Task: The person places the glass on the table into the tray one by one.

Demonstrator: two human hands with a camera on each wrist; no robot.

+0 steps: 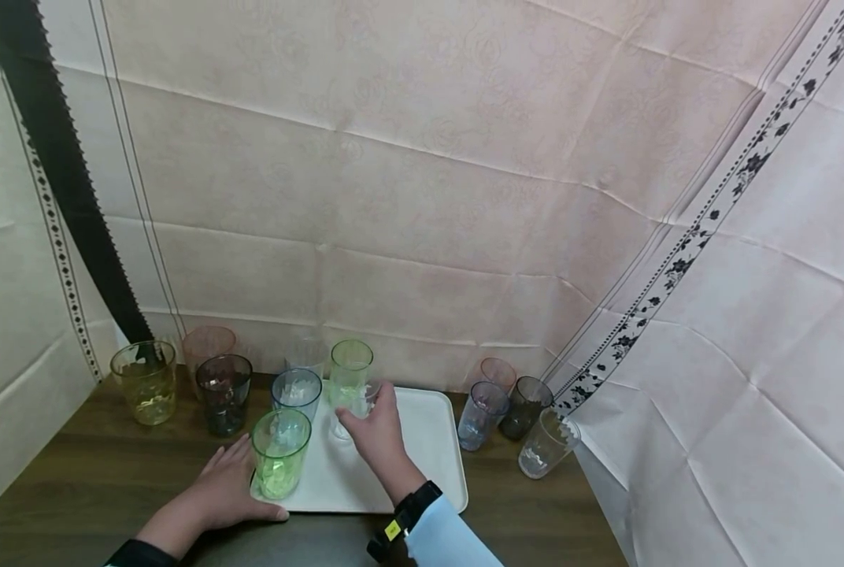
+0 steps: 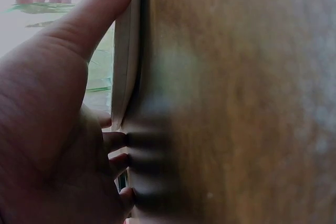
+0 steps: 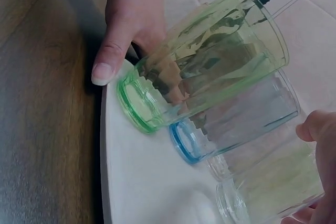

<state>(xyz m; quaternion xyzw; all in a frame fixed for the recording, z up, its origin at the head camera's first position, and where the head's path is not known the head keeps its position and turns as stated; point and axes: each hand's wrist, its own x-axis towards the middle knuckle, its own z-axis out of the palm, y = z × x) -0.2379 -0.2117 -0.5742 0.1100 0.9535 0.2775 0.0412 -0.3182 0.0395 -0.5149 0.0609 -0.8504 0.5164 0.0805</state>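
Note:
My right hand (image 1: 379,437) holds a clear glass (image 3: 233,203) between thumb and fingers, upright over the right part of the white tray (image 1: 422,441). Whether its base touches the tray I cannot tell. My left hand (image 1: 227,488) rests at the tray's front left corner, thumb along the front edge and fingers beside the left edge. Close to it stands a green glass (image 1: 280,465) on the tray. Behind that are a blue glass (image 1: 297,390) and another clear glass (image 1: 305,353). A second green glass (image 1: 351,362) stands at the back, beyond the right hand.
Left of the tray stand a yellow glass (image 1: 146,390), a pink glass (image 1: 208,342) and a dark glass (image 1: 225,402). On the right are a bluish glass (image 1: 480,421), a dark glass (image 1: 527,409), a pink glass (image 1: 498,372) and a tilted-looking clear glass (image 1: 546,449). Patterned cloth (image 1: 394,197) hangs behind.

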